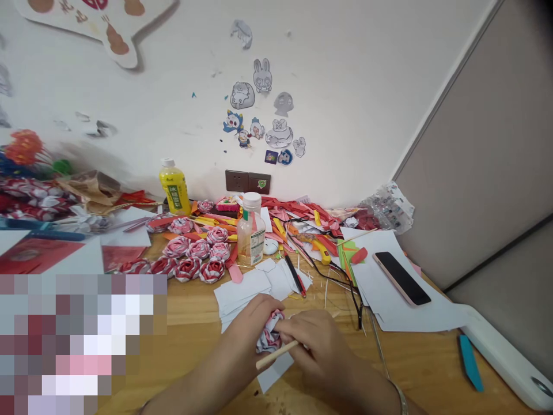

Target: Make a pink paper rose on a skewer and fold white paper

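Observation:
A pink-and-white paper rose (268,342) sits in my left hand (248,327), whose fingers are wrapped around its side. My right hand (319,340) has its fingers closed on a pale wooden stick (276,355), which slants across in front of the rose. The right fingertips also touch the rose's folded petals. Below the hands lies a small white paper piece (276,373). Just beyond them is a stack of cut white paper (242,291), with a dark pen (294,275) beside it.
Finished-looking paper roses (199,249) cluster at the left. A clear bottle (251,230) and a yellow drink bottle (174,187) stand near the wall. Coloured paper strips (294,207) pile behind. To the right are a phone (401,278), white sheets (389,314) and a teal cutter (470,362).

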`<state>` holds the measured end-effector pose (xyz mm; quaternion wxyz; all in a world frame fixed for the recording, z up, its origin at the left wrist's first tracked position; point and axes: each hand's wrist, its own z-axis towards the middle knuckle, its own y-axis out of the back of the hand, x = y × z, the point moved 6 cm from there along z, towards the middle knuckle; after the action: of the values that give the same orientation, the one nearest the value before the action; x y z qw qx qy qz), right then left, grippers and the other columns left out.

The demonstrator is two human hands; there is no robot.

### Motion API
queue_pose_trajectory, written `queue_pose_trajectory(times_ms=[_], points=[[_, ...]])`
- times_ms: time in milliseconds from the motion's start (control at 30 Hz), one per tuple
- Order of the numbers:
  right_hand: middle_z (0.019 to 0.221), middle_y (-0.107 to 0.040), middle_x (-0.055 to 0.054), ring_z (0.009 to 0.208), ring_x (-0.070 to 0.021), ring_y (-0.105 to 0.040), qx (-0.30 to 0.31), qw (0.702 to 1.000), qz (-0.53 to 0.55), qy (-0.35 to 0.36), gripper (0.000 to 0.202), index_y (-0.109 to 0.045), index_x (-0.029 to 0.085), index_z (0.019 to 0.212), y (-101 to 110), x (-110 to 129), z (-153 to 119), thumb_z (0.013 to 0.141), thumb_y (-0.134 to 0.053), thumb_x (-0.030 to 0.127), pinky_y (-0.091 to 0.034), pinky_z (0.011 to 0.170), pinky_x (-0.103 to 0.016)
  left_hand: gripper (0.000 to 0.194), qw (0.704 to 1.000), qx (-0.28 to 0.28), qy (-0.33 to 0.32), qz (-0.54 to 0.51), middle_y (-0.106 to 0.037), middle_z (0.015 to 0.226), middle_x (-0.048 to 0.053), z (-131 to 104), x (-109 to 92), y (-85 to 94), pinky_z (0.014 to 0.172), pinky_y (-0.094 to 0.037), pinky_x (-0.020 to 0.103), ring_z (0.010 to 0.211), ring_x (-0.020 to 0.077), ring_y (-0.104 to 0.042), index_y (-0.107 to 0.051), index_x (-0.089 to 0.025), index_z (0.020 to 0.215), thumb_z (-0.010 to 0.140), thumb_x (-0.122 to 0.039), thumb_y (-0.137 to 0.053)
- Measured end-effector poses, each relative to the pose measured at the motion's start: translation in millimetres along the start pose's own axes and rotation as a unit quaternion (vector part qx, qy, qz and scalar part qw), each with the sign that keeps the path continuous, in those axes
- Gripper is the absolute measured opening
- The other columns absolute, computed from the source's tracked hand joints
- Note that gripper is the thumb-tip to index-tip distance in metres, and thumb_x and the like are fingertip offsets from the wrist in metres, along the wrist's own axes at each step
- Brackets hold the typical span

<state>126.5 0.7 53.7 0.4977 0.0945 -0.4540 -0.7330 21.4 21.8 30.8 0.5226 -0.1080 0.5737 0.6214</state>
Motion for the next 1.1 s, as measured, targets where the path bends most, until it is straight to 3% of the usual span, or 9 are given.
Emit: queue_pose_trajectory(times_ms=[167,333,567,733,900,1100], points=[[0.055,-0.057,0.001,0.05,-0.0117,-0.049,-0.025,0.999,0.017,-0.034,0.02,-0.058,0.019,0.074,4,-3,2,0.084,-0.04,0.021,-0.03,0.048,-0.023,0.037,1.0,0.017,0.012,-0.004,-0.054,0.092,0.001,0,-3,-2.6,0.072,-0.043,0.027,0.084,0.017,-0.052,-0.048,-0.024,0.096,0.065,-0.004,-0.052],[0.059,-0.06,0.0,0.053,-0.0118,-0.051,-0.058,0.998,-0.026,0.009,0.021,-0.057,0.019,0.077,15,0,2,0.088,-0.042,0.025,-0.032,0.05,-0.023,0.027,1.0,0.013,0.02,0.003,-0.054,0.086,0.0,1,-2,-3.9,0.068,-0.043,0.026,0.078,0.0168,-0.053,-0.049,-0.023,0.09,0.067,-0.01,-0.056],[0.053,-0.052,0.001,0.047,-0.0131,-0.042,-0.032,0.978,-0.174,0.115,0.025,-0.053,0.018,0.07,15,12,0,0.089,-0.037,0.017,-0.024,0.045,-0.027,0.023,0.999,0.048,0.022,-0.01,-0.056,0.087,0.001,0,-2,-10.2,0.067,-0.044,0.025,0.078,0.0162,-0.054,-0.049,-0.022,0.091,0.07,-0.02,-0.06],[0.052,-0.051,0.0,0.046,-0.0142,-0.041,-0.055,0.97,-0.196,0.13,0.026,-0.053,0.017,0.075,19,20,1,0.091,-0.031,0.017,-0.023,0.044,-0.029,0.025,0.998,0.051,0.032,-0.017,-0.057,0.088,0.002,-1,-3,-10.6,0.069,-0.044,0.026,0.08,0.0168,-0.055,-0.05,-0.022,0.091,0.068,-0.019,-0.061],[0.053,-0.051,-0.001,0.046,-0.0145,-0.045,-0.093,0.963,-0.221,0.125,0.013,-0.053,0.013,0.09,18,22,-5,0.087,-0.041,0.014,-0.026,0.044,-0.028,0.028,0.999,0.042,0.024,-0.009,-0.057,0.087,0.003,2,-5,-8.2,0.069,-0.045,0.027,0.079,0.0179,-0.055,-0.051,-0.021,0.091,0.065,-0.019,-0.061],[0.06,-0.056,-0.005,0.049,-0.0156,-0.05,-0.092,0.959,-0.214,0.161,0.017,-0.053,0.007,0.097,15,25,-8,0.085,-0.041,0.01,-0.03,0.045,-0.028,0.031,0.999,0.031,0.03,-0.012,-0.057,0.086,0.001,0,-5,-8.1,0.067,-0.044,0.025,0.078,0.0165,-0.055,-0.05,-0.022,0.088,0.062,-0.007,-0.056]])
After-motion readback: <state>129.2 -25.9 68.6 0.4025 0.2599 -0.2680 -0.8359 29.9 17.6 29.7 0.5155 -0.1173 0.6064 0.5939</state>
